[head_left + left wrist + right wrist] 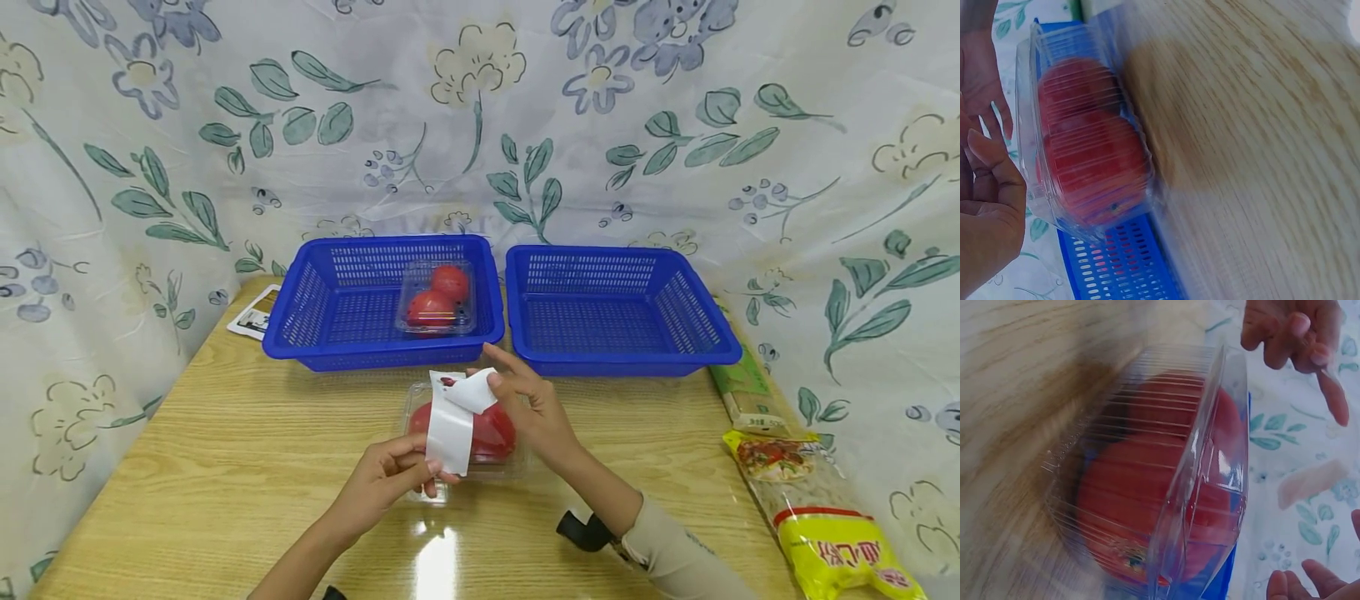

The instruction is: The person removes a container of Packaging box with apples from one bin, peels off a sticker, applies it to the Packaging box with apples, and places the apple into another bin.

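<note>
A clear plastic clamshell box (491,467) of red tomatoes (493,433) rests on the table, lid down, below both hands. Over it hangs a white paper label strip (448,437) with a small printed picture at its top. My left hand (386,479) pinches the strip's lower end between thumb and fingers. With thumb and fingertips, my right hand (534,408) pinches the white folded-back flap (477,392) at the strip's upper end, its index finger extended. In the left wrist view the box's ribbed side shows two tomatoes (1094,165) pressed together, beside my left hand (991,225).
Behind the box stand two blue plastic baskets; the left basket (330,354) contains another clamshell of tomatoes (435,308), and the right basket (622,362) sits beside it. A printed card (255,312) lies far left. Food packets (750,392) and a yellow-ended bag (832,533) line the right edge.
</note>
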`<state>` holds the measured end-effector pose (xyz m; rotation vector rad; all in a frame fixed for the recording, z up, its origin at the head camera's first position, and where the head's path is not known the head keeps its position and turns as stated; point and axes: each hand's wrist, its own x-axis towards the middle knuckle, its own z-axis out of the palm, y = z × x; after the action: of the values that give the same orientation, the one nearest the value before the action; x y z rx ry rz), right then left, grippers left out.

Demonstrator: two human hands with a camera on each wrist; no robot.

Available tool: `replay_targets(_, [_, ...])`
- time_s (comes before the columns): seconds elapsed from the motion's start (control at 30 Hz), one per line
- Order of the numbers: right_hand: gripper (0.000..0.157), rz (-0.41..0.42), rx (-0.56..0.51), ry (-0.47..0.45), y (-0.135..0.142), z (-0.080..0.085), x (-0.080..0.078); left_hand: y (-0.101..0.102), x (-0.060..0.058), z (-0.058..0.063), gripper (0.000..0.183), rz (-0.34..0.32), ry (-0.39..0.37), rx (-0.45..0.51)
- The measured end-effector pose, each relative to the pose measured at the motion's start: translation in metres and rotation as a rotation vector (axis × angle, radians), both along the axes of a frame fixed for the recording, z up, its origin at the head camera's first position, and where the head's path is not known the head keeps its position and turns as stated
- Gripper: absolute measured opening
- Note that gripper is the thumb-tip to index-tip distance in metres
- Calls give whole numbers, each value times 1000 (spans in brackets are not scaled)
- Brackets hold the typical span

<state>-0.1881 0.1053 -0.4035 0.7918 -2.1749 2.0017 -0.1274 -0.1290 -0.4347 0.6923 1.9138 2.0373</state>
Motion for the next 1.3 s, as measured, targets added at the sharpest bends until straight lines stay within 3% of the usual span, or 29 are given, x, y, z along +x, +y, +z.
replay_targets(0.13, [32, 17, -64, -56, 0, 1, -3, -1, 0, -1, 28, -1, 5, -1])
replay_targets(0.37, [37, -23, -84, -107, -1, 0, -10, -2, 1, -3, 29, 15, -15, -26])
replay_targets(0.57, [41, 73, -83, -138, -5, -1, -1, -2, 0, -3, 30, -1, 2, 5])
replay_targets(0.67, [39, 106, -38, -98, -8, -2, 5, -1, -2, -2, 33, -1, 27, 8])
replay_targets(0.83, [33, 114, 37, -25, -12, -6, 11, 0, -4, 2, 35, 32, 18, -79])
replay_targets(1.03, [26, 133, 133, 155, -13, -14, 17, 2, -9, 11, 65, 82, -35, -155])
replay_targets(1.13, [27, 125, 198, 240, -12, -16, 20, 4, -9, 15, 66, 158, -90, -160])
replay_targets(1.3, [24, 128, 242, 356, -11, -21, 24, 9, -9, 17, 43, 314, -238, -128])
